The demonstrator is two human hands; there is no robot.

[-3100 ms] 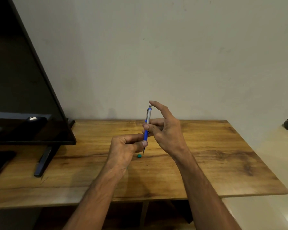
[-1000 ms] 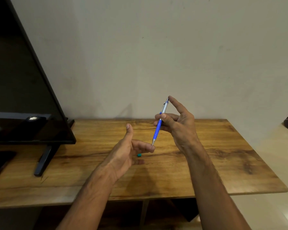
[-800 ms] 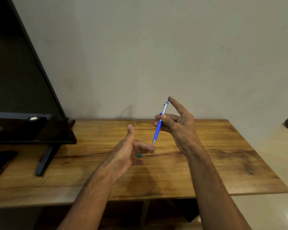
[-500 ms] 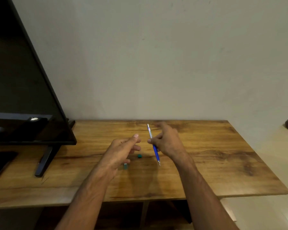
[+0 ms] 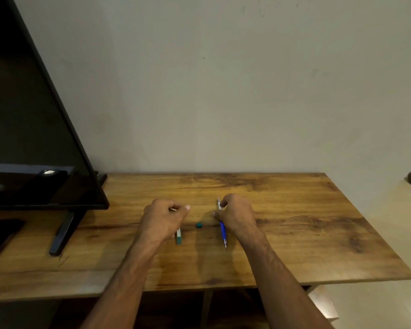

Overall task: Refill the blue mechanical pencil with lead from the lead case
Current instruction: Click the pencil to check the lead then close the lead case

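Worktop (image 5: pixel 294 245): warm honey-brown wood w/ darker brown grain streaks across it; dark knot patches out to the right of the right hand (image 5: pixel 235 216); pencil (image 5: pixel 222 230) in that hand: bright blue lower barrel, silver tip, pale silver-white upper end above the fingers; lead case (image 5: pixel 178 236) poking out under the left hand (image 5: pixel 164 219): whitish body w/ teal-green end; small cap (image 5: pixel 199 225) btwn the two hands: same teal-green; TV (image 5: pixel 33 138) off to the left of the left hand: glossy black screen, pale reflections near its bottom, black frame; stand (image 5: pixel 64 231) black too; wall (image 5: pixel 223 91) beyond both hands: plain greyish off-white, a few faint marks; floor (image 5: pixel 399 233) right of the right hand: pale cream, shiny.
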